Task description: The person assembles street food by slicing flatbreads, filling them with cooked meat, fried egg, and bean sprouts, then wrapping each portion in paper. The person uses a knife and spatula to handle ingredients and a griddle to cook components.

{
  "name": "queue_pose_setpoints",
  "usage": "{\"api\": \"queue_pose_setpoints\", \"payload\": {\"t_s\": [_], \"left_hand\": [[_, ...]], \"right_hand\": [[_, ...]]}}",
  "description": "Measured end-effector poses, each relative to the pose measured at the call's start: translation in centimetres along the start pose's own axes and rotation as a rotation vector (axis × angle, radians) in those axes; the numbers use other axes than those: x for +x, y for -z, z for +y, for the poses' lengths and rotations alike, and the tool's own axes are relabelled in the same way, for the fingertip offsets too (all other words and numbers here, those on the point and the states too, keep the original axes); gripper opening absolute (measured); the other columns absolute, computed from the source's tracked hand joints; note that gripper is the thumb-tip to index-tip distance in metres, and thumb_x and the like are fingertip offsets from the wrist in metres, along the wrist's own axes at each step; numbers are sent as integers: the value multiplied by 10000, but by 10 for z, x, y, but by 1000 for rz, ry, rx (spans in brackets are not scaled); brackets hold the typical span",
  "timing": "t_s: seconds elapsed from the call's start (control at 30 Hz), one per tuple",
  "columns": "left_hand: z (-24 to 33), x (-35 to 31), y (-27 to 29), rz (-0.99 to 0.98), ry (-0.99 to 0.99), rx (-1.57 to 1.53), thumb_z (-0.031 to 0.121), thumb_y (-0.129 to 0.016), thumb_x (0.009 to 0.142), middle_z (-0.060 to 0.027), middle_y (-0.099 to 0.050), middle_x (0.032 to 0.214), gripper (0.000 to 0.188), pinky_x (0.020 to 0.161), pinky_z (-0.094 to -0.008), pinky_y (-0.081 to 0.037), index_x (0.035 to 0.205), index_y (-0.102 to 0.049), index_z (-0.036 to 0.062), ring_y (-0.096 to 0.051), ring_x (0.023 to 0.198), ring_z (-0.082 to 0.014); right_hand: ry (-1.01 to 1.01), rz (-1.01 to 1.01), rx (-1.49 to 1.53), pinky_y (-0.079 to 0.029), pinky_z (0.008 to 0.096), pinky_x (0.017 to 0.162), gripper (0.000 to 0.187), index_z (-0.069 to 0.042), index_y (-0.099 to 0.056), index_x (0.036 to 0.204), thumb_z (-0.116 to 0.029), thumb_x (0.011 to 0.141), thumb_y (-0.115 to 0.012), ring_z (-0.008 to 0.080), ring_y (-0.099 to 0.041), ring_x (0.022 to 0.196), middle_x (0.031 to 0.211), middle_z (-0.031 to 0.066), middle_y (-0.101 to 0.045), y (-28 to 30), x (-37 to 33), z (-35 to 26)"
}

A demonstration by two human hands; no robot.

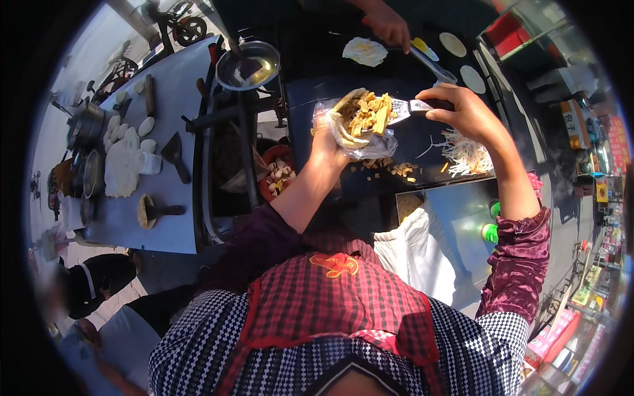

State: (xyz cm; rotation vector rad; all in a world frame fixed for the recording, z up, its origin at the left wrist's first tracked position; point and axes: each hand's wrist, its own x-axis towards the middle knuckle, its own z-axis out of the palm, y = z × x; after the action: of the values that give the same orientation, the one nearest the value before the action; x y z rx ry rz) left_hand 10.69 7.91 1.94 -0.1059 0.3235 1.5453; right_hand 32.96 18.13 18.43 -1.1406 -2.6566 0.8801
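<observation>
My left hand [325,145] is closed around a split flatbread [341,125] in a clear plastic bag [378,148]. Chunky yellow-brown filling [371,112] heaps up out of the bread's opening. In my right hand [462,111] is the handle of a metal spatula [401,110], its blade reaching to the filling from the right. Both hands are above the dark griddle [305,99]. Below them on the griddle lie diced brown bits [398,169] and, to the right, a pile of pale shreds [469,157].
Across the griddle another person's hand [388,26] holds a metal utensil [432,66] near flat rounds [452,45] and an egg-topped flatbread [364,51]. Left stand a metal bowl [228,66], a red container of chunks [281,175] and a table [175,218] with dough [124,168] and a scraper [176,158].
</observation>
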Motion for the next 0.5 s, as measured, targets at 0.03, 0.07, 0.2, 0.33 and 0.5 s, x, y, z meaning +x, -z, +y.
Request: {"api": "queue_pose_setpoints", "payload": {"t_s": [0.03,0.07,0.2,0.33,0.5], "left_hand": [[-4,0,3,-27,62,-82,618,-208,1057,-218,-574,1383,754,1026,-555,-535,1440,-463,21,-635,1193,-387],[-6,-2,8,-50,77,-90,524,-293,1064,-225,-578,1380,653,1027,-566,-531,1417,-499,15,-625,1200,-397],[-10,-4,22,-166,215,-219,605,-264,1033,-212,-580,1379,728,1008,-581,-532,1419,-504,36,-612,1214,-408],[7,-3,24,-135,165,-171,639,-225,1029,-202,-559,1394,772,1044,-575,-507,1408,-494,23,-588,1251,-402],[28,2,38,-392,191,-331,641,-209,1022,-201,-559,1385,778,1080,-550,-486,1386,-508,22,-578,1270,-376]], "right_hand": [[67,-42,-101,-542,352,836,312,-52,-718,1167,-155,875,-756,250,-717,961,1054,140,-738,6,9,-17],[69,-138,-154,-544,353,822,304,-46,-720,1157,-152,875,-754,244,-722,933,1018,131,-750,9,22,-31],[91,-329,-398,-543,352,772,256,-11,-727,1080,-136,859,-759,259,-723,857,931,125,-758,13,47,-79],[26,-287,-457,-540,367,783,285,-7,-715,1106,-97,839,-762,283,-708,853,952,133,-743,22,38,-105],[-48,-25,-219,-531,334,829,359,0,-692,1203,-57,852,-741,211,-702,923,1025,125,-729,33,-22,-94]]}}
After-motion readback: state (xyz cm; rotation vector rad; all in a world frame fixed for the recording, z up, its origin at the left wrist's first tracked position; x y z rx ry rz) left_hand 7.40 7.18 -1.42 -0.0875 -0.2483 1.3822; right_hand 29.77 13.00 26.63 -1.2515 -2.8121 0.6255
